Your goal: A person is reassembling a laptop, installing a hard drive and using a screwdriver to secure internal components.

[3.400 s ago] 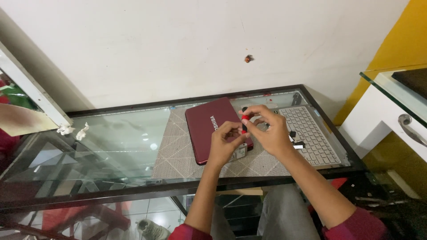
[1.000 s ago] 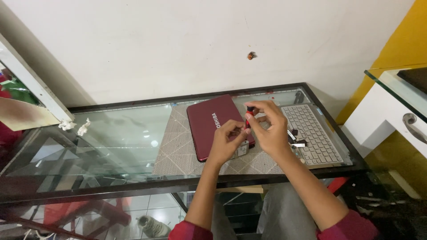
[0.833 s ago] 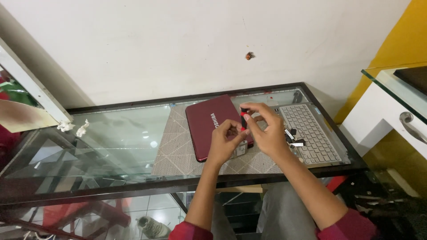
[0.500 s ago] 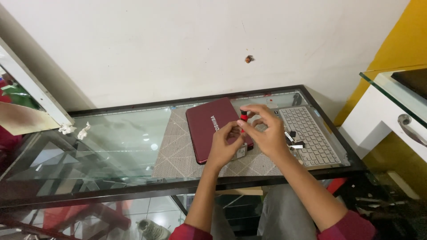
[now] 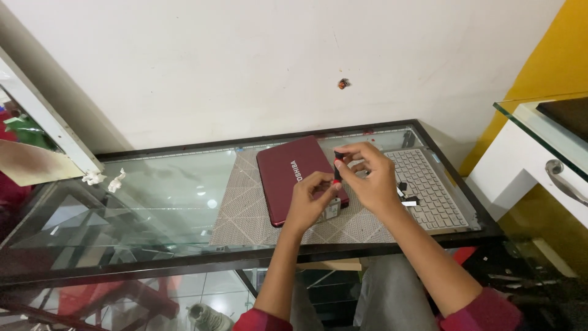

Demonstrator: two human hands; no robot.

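Two bare hands worked close together above a glass-topped table (image 5: 153, 202), both reaching out of dark red sleeves. The right hand (image 5: 370, 181) had its fingers curled narrow, pinching the top of one small screwdriver (image 5: 337, 167) with a red-and-black handle, held nearly upright. The left hand (image 5: 312, 201) was closed narrow just below it, its fingertips at the lower end of the tool; whether they gripped the shaft or only steadied it could not be told. The tool stood over the right edge of one dark red laptop lid (image 5: 291, 175), which lay flat on one grey patterned mat (image 5: 245, 211) in the middle of the table.

To the right of the hands lay one silver keyboard base (image 5: 429, 187), its rows of keys facing up. Two small dark parts (image 5: 405, 193) rested on its left side, just beside the right hand. One small pale component (image 5: 332, 210) lay on the mat at the near right corner of the red lid, partly hidden under the left hand.

At the far left of the table sat two crumpled white scraps (image 5: 104, 179), well apart from the hands. One white cabinet (image 5: 520, 165) with a metal handle stood at the right.
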